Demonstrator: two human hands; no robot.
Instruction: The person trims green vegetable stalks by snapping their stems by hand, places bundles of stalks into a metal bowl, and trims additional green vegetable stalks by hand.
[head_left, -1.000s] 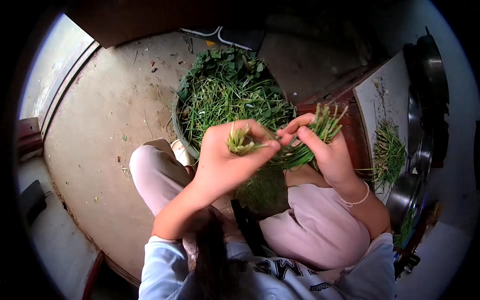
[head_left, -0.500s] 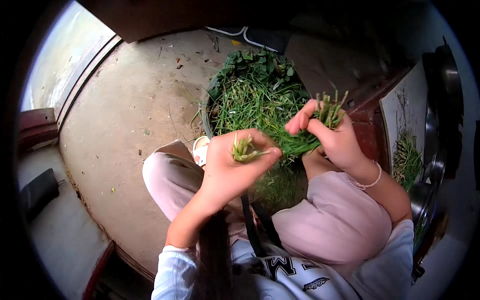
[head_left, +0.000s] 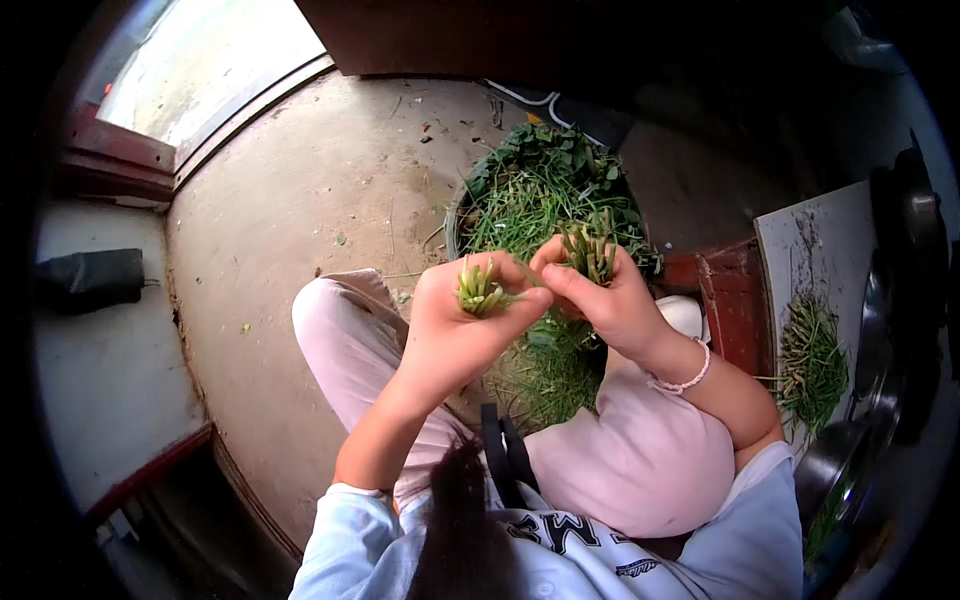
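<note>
My left hand (head_left: 447, 330) is closed around a bunch of pale green stems (head_left: 480, 290), whose cut-looking ends poke up past the thumb and fingers. Close beside it, my right hand (head_left: 615, 308) grips another bunch of greens (head_left: 588, 252), with darker, brownish-green stem ends pointing up. Thumb and fingertips of both hands almost meet, and a thin stem seems to run between them. Below the right hand, long green leaves (head_left: 562, 360) hang down. Just beyond the hands stands a round tub (head_left: 452, 222) heaped with grassy greens and broader leaves (head_left: 540, 165).
To the right, more bunched greens (head_left: 812, 362) lie on a pale board (head_left: 790, 235) beside dark metal pans (head_left: 835, 465). Bits of debris are scattered over the concrete floor (head_left: 300, 200). A dark object (head_left: 90, 280) rests on a pale surface at the left.
My right hand has come left and down, close to the left hand, still holding its bunch. The left hand keeps its stems. The whole view has shifted as the head turned.
</note>
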